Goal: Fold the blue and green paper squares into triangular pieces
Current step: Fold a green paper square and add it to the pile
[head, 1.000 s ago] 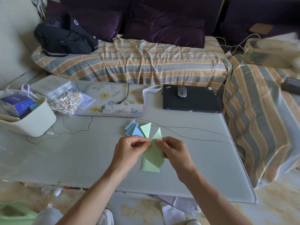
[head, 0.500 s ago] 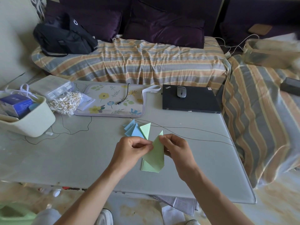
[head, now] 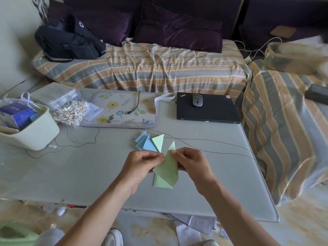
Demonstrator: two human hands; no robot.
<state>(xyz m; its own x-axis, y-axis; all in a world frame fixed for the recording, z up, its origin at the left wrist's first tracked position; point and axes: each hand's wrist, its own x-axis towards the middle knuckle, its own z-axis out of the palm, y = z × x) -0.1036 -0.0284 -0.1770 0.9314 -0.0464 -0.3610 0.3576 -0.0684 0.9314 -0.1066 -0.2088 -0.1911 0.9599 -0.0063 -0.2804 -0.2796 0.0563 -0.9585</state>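
Matt green paper [head: 167, 167], smooth glossy table [head: 88, 167], striped cloth cover [head: 150, 68], matt black laptop [head: 213, 110]

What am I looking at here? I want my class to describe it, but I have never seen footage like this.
There is no machine: a person wears a camera on the head, looking forward and down at their own bare hands. The left hand and right hand pinch a green paper above a grey table, folding it. Under it lie more green sheets. Behind lie finished blue triangles and a green triangle. Further back are a closed laptop with a mouse on it, a flowered pad and a cream tub.
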